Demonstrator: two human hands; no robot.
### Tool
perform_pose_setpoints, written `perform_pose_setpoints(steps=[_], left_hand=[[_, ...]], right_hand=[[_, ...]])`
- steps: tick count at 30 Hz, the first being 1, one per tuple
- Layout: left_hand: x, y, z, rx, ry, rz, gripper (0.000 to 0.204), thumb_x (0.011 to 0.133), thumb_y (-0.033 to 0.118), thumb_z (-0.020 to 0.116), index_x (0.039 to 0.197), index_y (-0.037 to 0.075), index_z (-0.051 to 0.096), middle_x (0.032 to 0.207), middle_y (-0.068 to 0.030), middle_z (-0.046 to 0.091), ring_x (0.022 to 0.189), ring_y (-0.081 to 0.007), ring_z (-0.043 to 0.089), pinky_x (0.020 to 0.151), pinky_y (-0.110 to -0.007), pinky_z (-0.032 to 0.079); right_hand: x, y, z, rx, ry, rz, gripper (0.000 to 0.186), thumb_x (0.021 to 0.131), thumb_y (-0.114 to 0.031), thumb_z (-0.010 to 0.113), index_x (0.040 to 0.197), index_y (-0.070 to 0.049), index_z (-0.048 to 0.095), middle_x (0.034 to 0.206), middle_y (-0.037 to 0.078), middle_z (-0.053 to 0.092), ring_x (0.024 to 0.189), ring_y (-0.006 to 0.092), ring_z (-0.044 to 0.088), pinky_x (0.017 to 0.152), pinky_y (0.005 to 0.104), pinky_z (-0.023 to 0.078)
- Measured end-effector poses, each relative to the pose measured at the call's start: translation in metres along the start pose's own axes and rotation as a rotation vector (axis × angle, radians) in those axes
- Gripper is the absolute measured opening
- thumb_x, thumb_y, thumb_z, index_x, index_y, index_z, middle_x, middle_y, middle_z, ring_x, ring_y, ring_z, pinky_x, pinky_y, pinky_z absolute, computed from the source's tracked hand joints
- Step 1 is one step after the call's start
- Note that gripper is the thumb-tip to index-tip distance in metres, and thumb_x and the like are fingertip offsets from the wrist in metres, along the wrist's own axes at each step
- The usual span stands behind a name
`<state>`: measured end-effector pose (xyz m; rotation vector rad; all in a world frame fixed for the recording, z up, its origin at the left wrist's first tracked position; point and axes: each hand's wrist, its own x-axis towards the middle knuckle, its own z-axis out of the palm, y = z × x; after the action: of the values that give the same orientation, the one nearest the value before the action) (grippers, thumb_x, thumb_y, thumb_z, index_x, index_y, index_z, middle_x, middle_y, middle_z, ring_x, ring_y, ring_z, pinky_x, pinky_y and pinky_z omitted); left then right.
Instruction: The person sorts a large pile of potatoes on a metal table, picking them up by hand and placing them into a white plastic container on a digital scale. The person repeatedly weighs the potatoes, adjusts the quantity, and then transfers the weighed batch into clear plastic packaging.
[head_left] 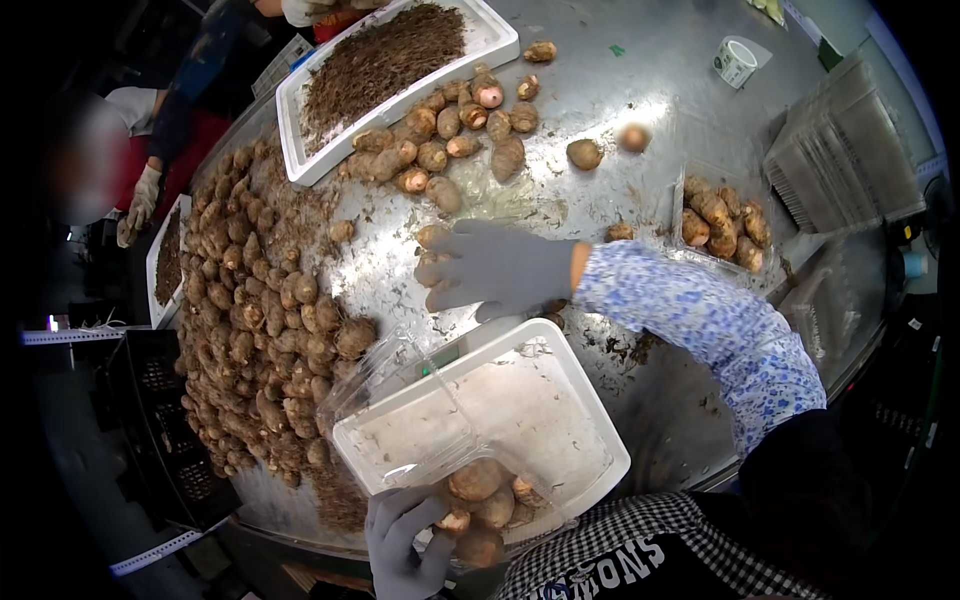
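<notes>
Head cam: holding a clear box point(440, 463) of taros point(495, 508) at tray's point(535, 400) near end in curled left hand point(400, 545), covering loose taros point(433, 237) with half-spread right hand point(490, 265) (can't tell if gripping), could spill from one-handed tipping.

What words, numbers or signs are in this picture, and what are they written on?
Big white letters, on the dark part of the checked garment at the bottom: clear enough to see, but I don't copy out printed words.
Green print, on the small white roll at the upper right: too small to read.
Dark marks, on the pale panel at the upper left: too blurred to read.
</notes>
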<state>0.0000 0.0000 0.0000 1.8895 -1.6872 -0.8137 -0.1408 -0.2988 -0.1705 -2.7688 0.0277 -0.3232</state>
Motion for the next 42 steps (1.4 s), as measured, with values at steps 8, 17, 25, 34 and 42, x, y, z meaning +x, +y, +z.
perform_pose_setpoints(steps=[8, 17, 25, 34, 42], left_hand=[[0.008, 0.003, -0.002, -0.047, 0.004, 0.033, 0.028, 0.082, 0.012, 0.068, 0.107, -0.001, 0.065, 0.107, -0.0184, 0.064, 0.099, -0.0345, 0.06, 0.088, -0.042, 0.047], [-0.002, -0.003, 0.0, -0.078, 0.043, 0.047, 0.029, 0.086, 0.019, 0.067, 0.107, 0.0, 0.065, 0.108, -0.0178, 0.064, 0.1, -0.0346, 0.06, 0.089, -0.043, 0.047], [0.001, -0.003, -0.003, -0.061, 0.027, 0.092, 0.03, 0.084, 0.018, 0.068, 0.107, 0.0, 0.065, 0.109, -0.018, 0.064, 0.101, -0.0353, 0.06, 0.089, -0.043, 0.048], [0.003, -0.003, -0.002, -0.088, 0.043, 0.066, 0.029, 0.081, 0.011, 0.065, 0.108, 0.0, 0.065, 0.109, -0.018, 0.065, 0.101, -0.0349, 0.06, 0.089, -0.043, 0.047], [-0.004, -0.003, -0.002, -0.098, 0.066, 0.087, 0.029, 0.083, 0.01, 0.064, 0.11, -0.001, 0.065, 0.111, -0.0186, 0.064, 0.103, -0.0347, 0.06, 0.09, -0.042, 0.047]], right_hand=[[-0.009, 0.025, 0.02, -0.189, 0.075, 0.121, 0.037, 0.079, -0.026, 0.068, 0.116, -0.019, 0.065, 0.123, 0.005, 0.058, 0.119, 0.0259, 0.05, 0.099, 0.0443, 0.04], [-0.047, 0.004, -0.08, -0.394, -0.204, 0.576, 0.029, 0.085, -0.022, 0.064, 0.112, -0.011, 0.062, 0.112, 0.009, 0.06, 0.109, 0.0267, 0.057, 0.101, 0.0444, 0.043], [-0.101, 0.011, 0.009, -0.103, -0.148, 0.139, 0.022, 0.088, -0.032, 0.059, 0.096, -0.012, 0.063, 0.1, 0.008, 0.06, 0.103, 0.0258, 0.056, 0.104, 0.0446, 0.038], [0.01, 0.03, -0.025, -0.327, 0.05, 0.058, 0.024, 0.091, -0.028, 0.058, 0.105, -0.009, 0.06, 0.101, 0.007, 0.06, 0.096, 0.0223, 0.057, 0.083, 0.0416, 0.048], [0.016, 0.034, -0.008, -0.145, -0.197, 0.236, 0.03, 0.086, -0.031, 0.061, 0.095, -0.003, 0.067, 0.118, 0.018, 0.059, 0.112, 0.036, 0.053, 0.1, 0.0517, 0.039]])
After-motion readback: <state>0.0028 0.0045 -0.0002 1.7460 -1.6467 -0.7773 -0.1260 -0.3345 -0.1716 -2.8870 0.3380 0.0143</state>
